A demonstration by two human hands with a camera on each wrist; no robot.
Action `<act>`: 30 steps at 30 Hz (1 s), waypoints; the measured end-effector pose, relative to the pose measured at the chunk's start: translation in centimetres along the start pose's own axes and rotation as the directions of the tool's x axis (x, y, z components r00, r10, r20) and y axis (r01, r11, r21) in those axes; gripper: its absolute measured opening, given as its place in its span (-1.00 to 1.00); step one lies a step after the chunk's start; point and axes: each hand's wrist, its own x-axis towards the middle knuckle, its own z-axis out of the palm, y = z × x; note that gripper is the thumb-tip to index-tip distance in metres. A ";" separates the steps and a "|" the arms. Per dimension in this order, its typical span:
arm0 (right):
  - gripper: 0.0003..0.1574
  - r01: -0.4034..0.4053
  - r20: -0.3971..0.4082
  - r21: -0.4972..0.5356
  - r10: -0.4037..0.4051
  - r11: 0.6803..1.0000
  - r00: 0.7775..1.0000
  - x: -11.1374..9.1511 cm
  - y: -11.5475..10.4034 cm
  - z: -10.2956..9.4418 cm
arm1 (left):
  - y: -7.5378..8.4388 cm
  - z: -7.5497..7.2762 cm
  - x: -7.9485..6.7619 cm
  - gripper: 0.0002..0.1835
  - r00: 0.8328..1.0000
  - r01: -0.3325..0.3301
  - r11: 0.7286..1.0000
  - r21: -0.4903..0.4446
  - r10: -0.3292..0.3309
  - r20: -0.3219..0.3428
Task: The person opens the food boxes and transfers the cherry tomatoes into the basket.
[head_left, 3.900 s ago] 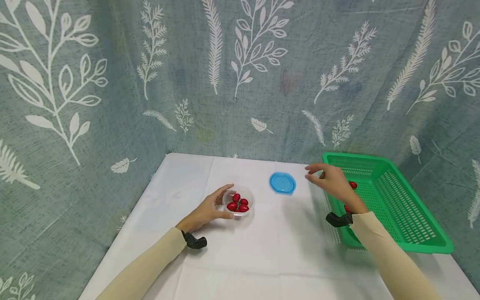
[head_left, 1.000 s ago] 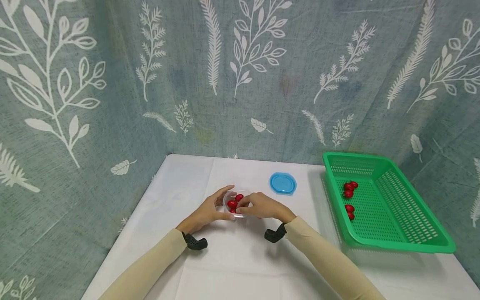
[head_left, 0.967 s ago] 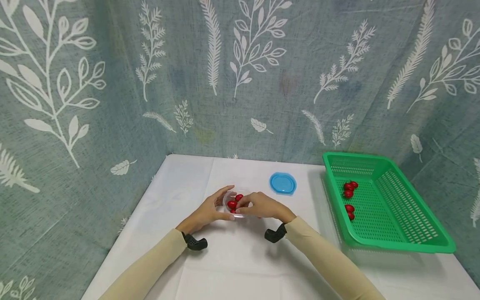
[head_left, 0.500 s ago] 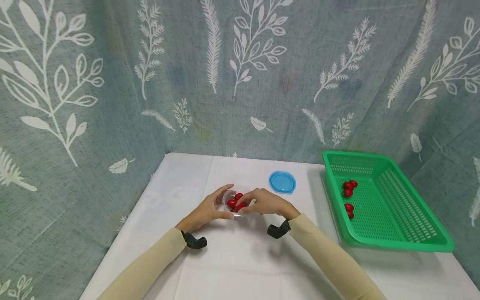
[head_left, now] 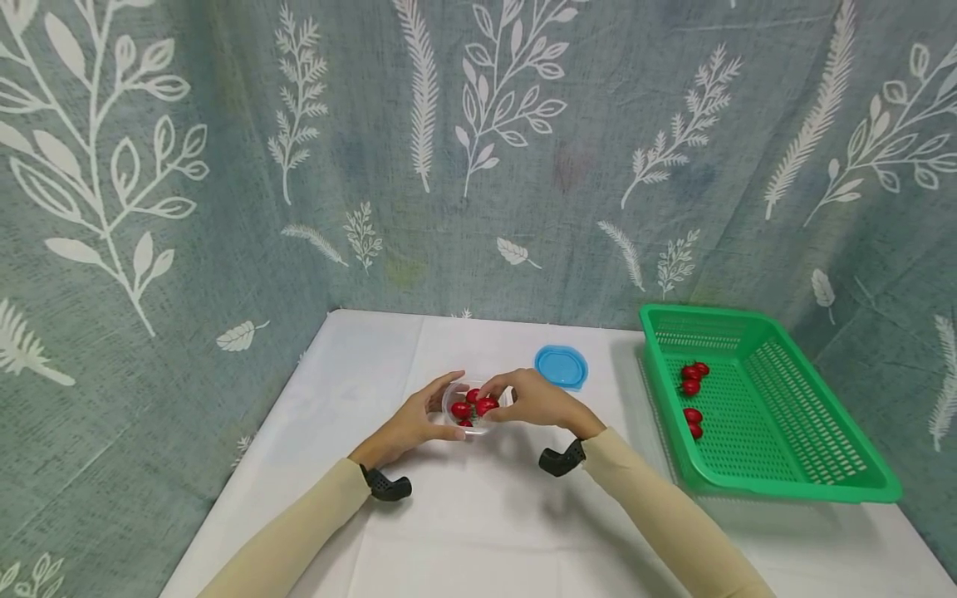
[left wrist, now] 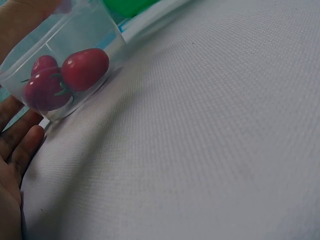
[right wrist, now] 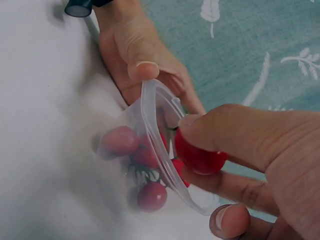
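Note:
A clear plastic container (head_left: 452, 397) with several red cherry tomatoes (head_left: 461, 410) in it stands on the white cloth, mouth upward. My left hand (head_left: 409, 425) holds it from the left, thumb at the rim in the right wrist view and fingers around the side. My right hand (head_left: 540, 399) pinches one cherry tomato (right wrist: 200, 156) between thumb and fingers, at the container's mouth. Through the clear wall in the left wrist view, more tomatoes (left wrist: 85, 69) show, with green stems. Part of the container is hidden behind my right fingers.
A blue lid (head_left: 561, 366) lies on the cloth behind my right hand. To the right stands a green perforated basket (head_left: 792, 415), with several tomatoes (head_left: 691, 387) along its left side. A leaf-patterned grey-green curtain (head_left: 359, 149) hangs behind and to the left.
My right hand came from the basket's left edge into the container, and has since risen slightly with a cherry tomato pinched in it. My left hand stays on the container.

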 end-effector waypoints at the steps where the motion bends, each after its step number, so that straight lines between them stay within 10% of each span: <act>1: -0.62 0.008 -0.009 0.004 -0.008 1.000 1.000 0.0 0.1 -0.1 | 0.0 0.0 0.0 0.13 1.000 -0.002 1.000 -0.001 0.002 0.001; 30: -0.66 -0.089 -0.233 -0.043 0.076 0.995 0.969 -3.5 0.1 -5.5 | -0.1 0.2 0.1 0.14 1.000 0.002 1.000 -0.001 -0.002 -0.013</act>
